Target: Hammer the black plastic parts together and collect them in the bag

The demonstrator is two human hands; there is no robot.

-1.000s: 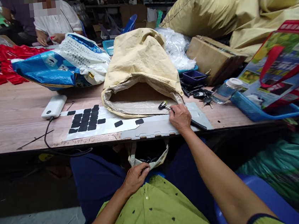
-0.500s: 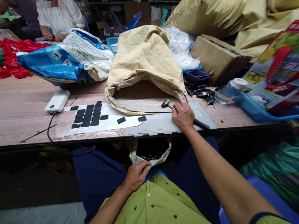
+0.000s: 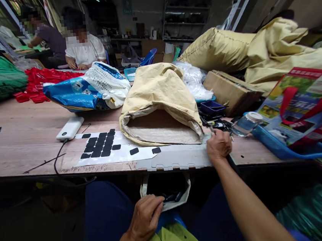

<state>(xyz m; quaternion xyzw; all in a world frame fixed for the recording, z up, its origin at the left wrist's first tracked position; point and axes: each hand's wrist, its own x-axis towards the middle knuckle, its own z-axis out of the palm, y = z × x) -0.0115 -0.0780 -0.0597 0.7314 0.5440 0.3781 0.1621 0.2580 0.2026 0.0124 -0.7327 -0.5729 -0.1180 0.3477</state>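
My right hand rests at the table's front edge, closed in a fist round the black handle of a small hammer; the hammer's head is hidden. It sits at the right end of a grey notched plate. Below the table, my left hand is closed on the rim of a small whitish bag that holds black pieces. A white sheet with several black pads lies to the left of the plate. An open tan sack lies just behind it.
A white power bank with a cable, a blue-and-white bag and red parts lie at the left. A cardboard box, a bottle and a blue tray crowd the right. Two people work at the back.
My right hand has closed round the hammer handle and slid right along the table edge. My left hand stays on the bag's rim. The view has tilted upward.
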